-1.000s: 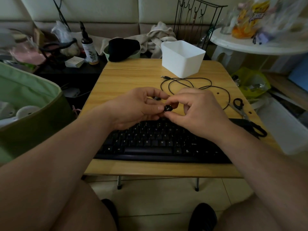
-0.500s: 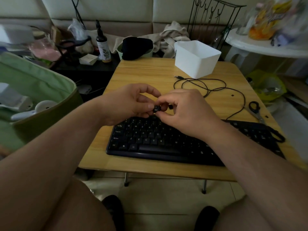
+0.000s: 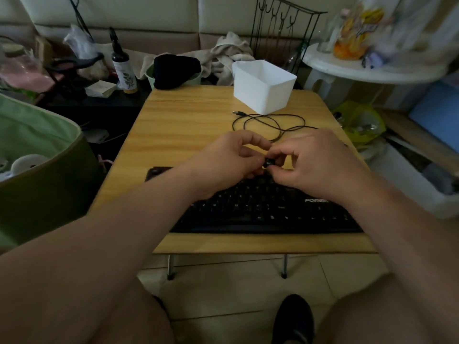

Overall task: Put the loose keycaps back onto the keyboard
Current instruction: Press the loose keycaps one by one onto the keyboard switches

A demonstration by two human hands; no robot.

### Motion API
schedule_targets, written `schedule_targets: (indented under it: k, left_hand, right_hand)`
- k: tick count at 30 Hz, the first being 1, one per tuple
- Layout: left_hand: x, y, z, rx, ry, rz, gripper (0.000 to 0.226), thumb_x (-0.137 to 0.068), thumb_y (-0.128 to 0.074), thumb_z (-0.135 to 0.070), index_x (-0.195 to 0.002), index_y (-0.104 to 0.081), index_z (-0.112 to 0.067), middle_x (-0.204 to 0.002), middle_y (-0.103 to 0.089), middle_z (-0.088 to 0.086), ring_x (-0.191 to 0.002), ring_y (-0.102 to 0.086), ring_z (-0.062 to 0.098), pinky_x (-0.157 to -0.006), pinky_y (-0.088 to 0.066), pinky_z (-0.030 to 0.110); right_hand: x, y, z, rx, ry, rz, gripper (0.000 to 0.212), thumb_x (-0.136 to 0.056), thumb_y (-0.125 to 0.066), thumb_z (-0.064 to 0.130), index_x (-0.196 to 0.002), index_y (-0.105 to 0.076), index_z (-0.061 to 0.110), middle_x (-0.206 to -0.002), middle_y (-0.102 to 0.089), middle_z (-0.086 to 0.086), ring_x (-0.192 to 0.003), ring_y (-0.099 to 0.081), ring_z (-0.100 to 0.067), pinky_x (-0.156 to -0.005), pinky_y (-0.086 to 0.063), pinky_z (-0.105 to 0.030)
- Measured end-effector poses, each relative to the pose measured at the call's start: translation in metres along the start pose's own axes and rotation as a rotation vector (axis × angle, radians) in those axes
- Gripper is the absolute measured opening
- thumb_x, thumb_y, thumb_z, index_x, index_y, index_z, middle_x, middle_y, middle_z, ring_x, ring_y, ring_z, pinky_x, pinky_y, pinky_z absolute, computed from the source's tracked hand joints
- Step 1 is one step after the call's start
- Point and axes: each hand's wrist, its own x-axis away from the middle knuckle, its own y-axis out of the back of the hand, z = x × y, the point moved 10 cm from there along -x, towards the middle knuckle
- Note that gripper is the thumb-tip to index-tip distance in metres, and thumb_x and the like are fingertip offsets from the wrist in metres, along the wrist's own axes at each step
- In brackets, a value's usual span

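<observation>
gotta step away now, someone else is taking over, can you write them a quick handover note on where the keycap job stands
Left hand: fingers curled, fingertips on the keycap.
Right hand: pinches the same keycap, held between both hands just above the far edge of the keyboard.
Keyboard lies along the near edge of the wooden table, its cable coiled behind it, next to the white box.
Done: one keycap picked up. It is not yet seated on the keyboard.
Left: press this keycap into its slot. The hands hide that part of the keyboard, so check for other gaps. No other loose keycaps are visible.
</observation>
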Motion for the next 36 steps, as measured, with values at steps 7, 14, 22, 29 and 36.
schedule_targets:
  k: [7, 14, 22, 29, 36]
  left_hand:
    - [0.007, -0.095, -0.042, -0.601, -0.315, 0.120, 0.038, -0.102, -0.062, -0.020, -0.138, -0.064, -0.033, -0.123, -0.065, -0.022, -0.111, -0.055, -0.003, -0.092, -0.039, 0.006]
    - [0.020, -0.149, -0.037, -1.030, -0.538, 0.127, 0.037, -0.102, -0.054, -0.045, -0.137, -0.064, -0.036, -0.135, -0.059, -0.013, -0.129, -0.044, 0.018, -0.106, -0.039, 0.044]
    - [0.022, -0.165, -0.031, -1.169, -0.517, 0.159, 0.040, -0.104, -0.045, -0.048, -0.138, -0.063, -0.039, -0.137, -0.056, -0.014, -0.129, -0.042, 0.019, -0.103, -0.038, 0.043]
    - [0.020, -0.162, -0.028, -1.141, -0.525, 0.174, 0.039, -0.104, -0.045, -0.046, -0.140, -0.061, -0.043, -0.139, -0.054, -0.019, -0.129, -0.042, 0.017, -0.099, -0.034, 0.039]
    - [0.021, -0.162, -0.022, -1.159, -0.531, 0.174, 0.044, -0.101, -0.047, -0.046, -0.143, -0.058, -0.037, -0.143, -0.051, -0.015, -0.129, -0.043, 0.018, -0.098, -0.033, 0.039]
  right_hand:
    - [0.087, 0.040, -0.115, -0.188, -0.372, 0.059, 0.019, -0.086, -0.081, 0.027, -0.099, -0.074, 0.039, -0.072, -0.065, 0.028, -0.065, -0.056, 0.012, -0.058, -0.037, -0.017]
    - [0.125, 0.021, -0.137, -0.218, -0.417, 0.213, 0.019, -0.085, -0.083, 0.027, -0.102, -0.079, 0.034, -0.090, -0.069, 0.012, -0.078, -0.061, 0.003, -0.064, -0.044, -0.011]
    - [0.119, -0.004, -0.125, -0.159, -0.325, 0.295, 0.020, -0.086, -0.081, 0.035, -0.105, -0.078, 0.039, -0.096, -0.063, 0.017, -0.088, -0.059, 0.000, -0.078, -0.051, -0.029]
    - [0.116, -0.007, -0.128, -0.196, -0.379, 0.283, 0.017, -0.086, -0.082, 0.034, -0.103, -0.079, 0.038, -0.095, -0.064, 0.019, -0.088, -0.059, 0.001, -0.076, -0.047, -0.023]
    - [0.114, -0.010, -0.127, -0.217, -0.442, 0.290, 0.015, -0.084, -0.084, 0.025, -0.089, -0.079, 0.038, -0.088, -0.070, 0.017, -0.084, -0.062, 0.000, -0.077, -0.051, -0.025]
